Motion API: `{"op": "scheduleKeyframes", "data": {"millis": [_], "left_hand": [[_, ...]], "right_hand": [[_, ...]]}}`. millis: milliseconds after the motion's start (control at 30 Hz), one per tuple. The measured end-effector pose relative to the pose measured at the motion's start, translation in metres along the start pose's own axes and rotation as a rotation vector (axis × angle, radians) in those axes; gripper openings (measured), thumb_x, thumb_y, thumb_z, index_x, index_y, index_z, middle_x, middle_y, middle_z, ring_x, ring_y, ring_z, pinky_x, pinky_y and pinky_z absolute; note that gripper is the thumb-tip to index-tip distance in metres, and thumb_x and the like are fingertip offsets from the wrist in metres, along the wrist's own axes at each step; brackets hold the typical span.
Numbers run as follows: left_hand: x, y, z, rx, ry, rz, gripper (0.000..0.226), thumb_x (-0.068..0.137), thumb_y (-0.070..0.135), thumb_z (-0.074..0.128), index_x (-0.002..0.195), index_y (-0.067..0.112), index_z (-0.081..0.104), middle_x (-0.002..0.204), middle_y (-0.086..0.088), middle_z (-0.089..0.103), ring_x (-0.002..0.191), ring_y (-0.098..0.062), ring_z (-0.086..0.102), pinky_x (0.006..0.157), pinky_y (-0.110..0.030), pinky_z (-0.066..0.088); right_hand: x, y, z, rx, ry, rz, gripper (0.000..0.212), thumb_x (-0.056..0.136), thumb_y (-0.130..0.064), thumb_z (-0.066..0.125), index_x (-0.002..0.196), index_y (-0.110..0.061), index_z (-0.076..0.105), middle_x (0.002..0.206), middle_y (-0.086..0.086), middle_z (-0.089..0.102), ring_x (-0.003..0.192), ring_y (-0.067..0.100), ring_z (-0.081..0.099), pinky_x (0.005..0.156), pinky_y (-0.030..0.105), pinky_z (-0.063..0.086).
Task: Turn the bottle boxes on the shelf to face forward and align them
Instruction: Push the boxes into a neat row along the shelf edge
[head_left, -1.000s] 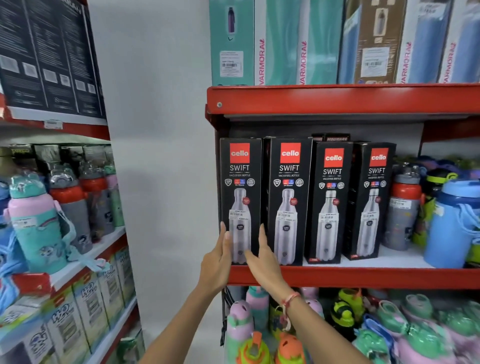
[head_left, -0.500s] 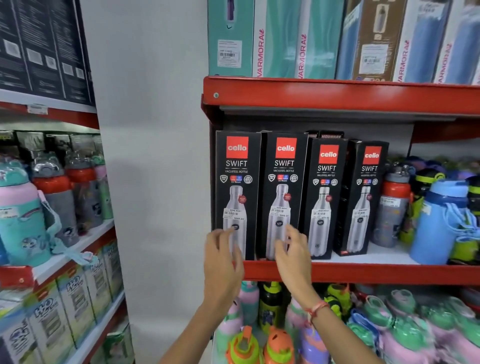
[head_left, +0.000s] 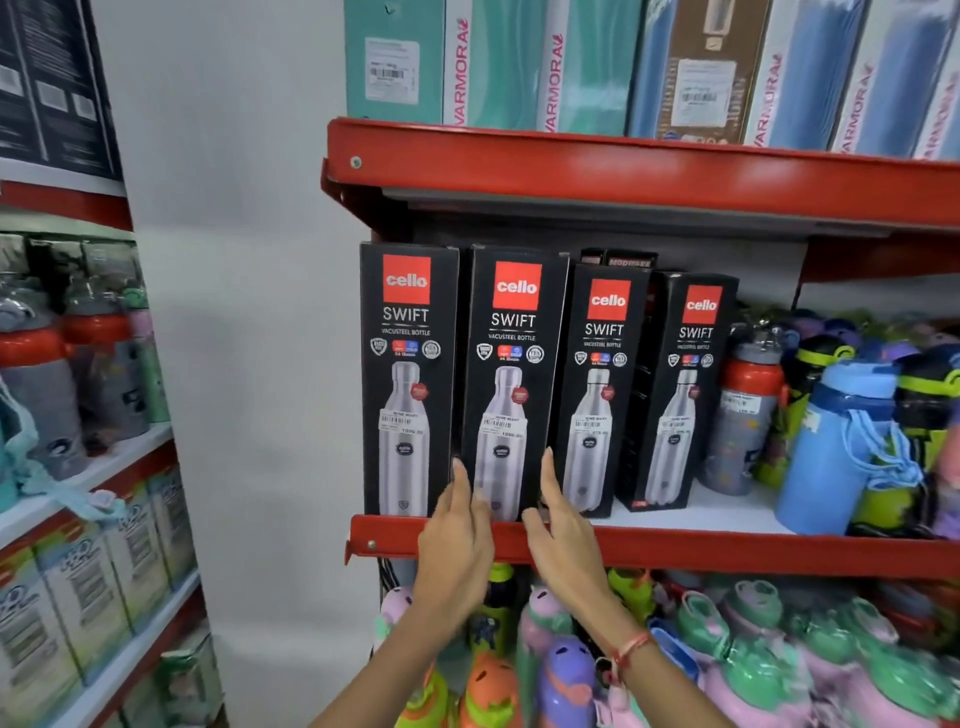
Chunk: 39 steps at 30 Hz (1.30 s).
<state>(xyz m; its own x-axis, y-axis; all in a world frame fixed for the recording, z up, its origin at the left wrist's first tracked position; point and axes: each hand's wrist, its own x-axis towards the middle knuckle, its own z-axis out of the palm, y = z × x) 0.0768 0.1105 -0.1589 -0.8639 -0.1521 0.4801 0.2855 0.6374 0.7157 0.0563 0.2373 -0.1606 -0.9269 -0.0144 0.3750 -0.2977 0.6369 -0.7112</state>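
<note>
Several black Cello Swift bottle boxes stand in a row on the red shelf (head_left: 727, 553), fronts toward me. The first box (head_left: 408, 379) is at the shelf's left end. The second box (head_left: 511, 384) has my hands on either side of its bottom part. My left hand (head_left: 457, 540) lies flat against its left edge, fingers straight. On its right edge rests my right hand (head_left: 563, 535), fingers straight too. The third box (head_left: 600, 395) and fourth box (head_left: 680, 389) stand further back and angled slightly left.
Loose bottles, among them a red-capped grey bottle (head_left: 743, 410) and a blue bottle (head_left: 836, 447), crowd the shelf right of the boxes. Varmora boxes (head_left: 519, 62) fill the shelf above. Colourful kids' bottles (head_left: 571, 670) pack the shelf below. Another rack (head_left: 88, 467) stands at left.
Both hands moved right from the first box to the second box and now flank its lower sides. The camera came closer to the shelf.
</note>
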Motion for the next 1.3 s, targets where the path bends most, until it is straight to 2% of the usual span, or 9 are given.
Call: {"op": "scheduleKeyframes", "data": {"millis": [133, 333, 433, 500, 600, 700, 933, 1067, 1300], "left_hand": [[-0.006, -0.001, -0.002, 0.004, 0.039, -0.007, 0.051, 0.101, 0.036, 0.027, 0.146, 0.012, 0.029, 0.141, -0.011, 0.050, 0.122, -0.026, 0.053, 0.104, -0.036, 0.037], [-0.007, 0.010, 0.005, 0.034, 0.156, -0.024, 0.048, 0.101, 0.033, 0.032, 0.142, 0.011, 0.038, 0.142, -0.009, 0.047, 0.129, -0.024, 0.045, 0.104, -0.031, 0.033], [-0.013, 0.026, 0.017, 0.036, 0.305, 0.213, 0.036, 0.096, 0.015, 0.044, 0.132, 0.014, 0.047, 0.125, -0.005, 0.048, 0.112, -0.009, 0.045, 0.096, -0.015, 0.031], [-0.013, 0.041, 0.034, -0.005, 0.182, 0.350, 0.036, 0.096, 0.014, 0.044, 0.131, 0.020, 0.045, 0.124, 0.001, 0.048, 0.109, -0.003, 0.046, 0.095, -0.017, 0.037], [-0.008, 0.059, 0.070, -0.042, -0.067, 0.296, 0.053, 0.099, 0.028, 0.036, 0.148, 0.016, 0.019, 0.154, -0.002, 0.026, 0.141, -0.011, 0.024, 0.116, -0.024, 0.022], [0.001, 0.071, 0.092, -0.114, -0.186, 0.054, 0.069, 0.099, 0.045, 0.027, 0.149, 0.018, -0.012, 0.161, -0.005, 0.001, 0.147, -0.021, 0.010, 0.119, -0.036, 0.019], [-0.010, 0.066, 0.091, -0.050, -0.124, -0.002, 0.063, 0.095, 0.052, 0.016, 0.151, 0.026, 0.000, 0.134, -0.010, 0.054, 0.124, -0.029, 0.048, 0.102, -0.040, 0.038], [-0.016, 0.070, 0.094, -0.056, -0.062, 0.031, 0.059, 0.099, 0.043, 0.019, 0.151, 0.018, 0.004, 0.160, -0.003, 0.013, 0.146, -0.014, 0.014, 0.111, -0.021, 0.011], [-0.012, 0.069, 0.091, -0.111, -0.082, -0.074, 0.057, 0.101, 0.038, 0.023, 0.150, 0.010, 0.011, 0.160, -0.006, 0.015, 0.146, -0.016, 0.017, 0.112, -0.022, 0.011]], "right_hand": [[-0.010, 0.007, -0.007, 0.042, -0.022, -0.106, 0.070, 0.097, -0.029, 0.040, 0.147, -0.049, -0.005, 0.120, -0.004, 0.057, 0.102, 0.018, 0.059, 0.083, 0.033, 0.046], [-0.001, 0.021, -0.023, 0.030, -0.087, -0.153, 0.067, 0.097, -0.023, 0.043, 0.149, -0.045, 0.007, 0.110, -0.001, 0.061, 0.069, 0.006, 0.051, 0.069, 0.022, 0.042], [0.002, 0.032, -0.037, 0.068, 0.160, -0.122, 0.058, 0.095, -0.018, 0.047, 0.149, -0.029, 0.029, 0.126, 0.000, 0.055, 0.104, 0.010, 0.056, 0.091, 0.021, 0.041], [0.009, 0.044, -0.049, 0.062, 0.275, -0.048, 0.056, 0.095, -0.018, 0.048, 0.149, -0.021, 0.030, 0.138, 0.006, 0.044, 0.127, 0.020, 0.044, 0.102, 0.027, 0.034], [0.020, 0.055, -0.064, 0.059, 0.126, 0.012, 0.067, 0.097, -0.023, 0.045, 0.153, -0.024, 0.009, 0.155, 0.008, 0.026, 0.141, 0.024, 0.029, 0.109, 0.035, 0.029], [0.026, 0.057, -0.070, 0.065, -0.034, 0.002, 0.074, 0.098, -0.029, 0.040, 0.150, -0.036, -0.012, 0.160, 0.004, 0.022, 0.134, 0.029, 0.042, 0.102, 0.040, 0.040], [0.016, 0.067, -0.074, -0.083, -0.055, -0.103, 0.071, 0.097, -0.023, 0.038, 0.152, -0.035, -0.005, 0.111, 0.009, 0.058, 0.088, 0.024, 0.057, 0.057, 0.028, 0.032], [0.010, 0.068, -0.074, -0.059, -0.035, -0.145, 0.066, 0.097, -0.020, 0.040, 0.153, -0.026, 0.005, 0.135, 0.003, 0.050, 0.113, 0.030, 0.056, 0.080, 0.033, 0.044], [0.033, 0.048, -0.075, 0.037, -0.130, 0.035, 0.069, 0.100, -0.040, 0.036, 0.153, -0.015, 0.000, 0.157, 0.017, 0.027, 0.138, 0.034, 0.036, 0.111, 0.042, 0.032]]}}
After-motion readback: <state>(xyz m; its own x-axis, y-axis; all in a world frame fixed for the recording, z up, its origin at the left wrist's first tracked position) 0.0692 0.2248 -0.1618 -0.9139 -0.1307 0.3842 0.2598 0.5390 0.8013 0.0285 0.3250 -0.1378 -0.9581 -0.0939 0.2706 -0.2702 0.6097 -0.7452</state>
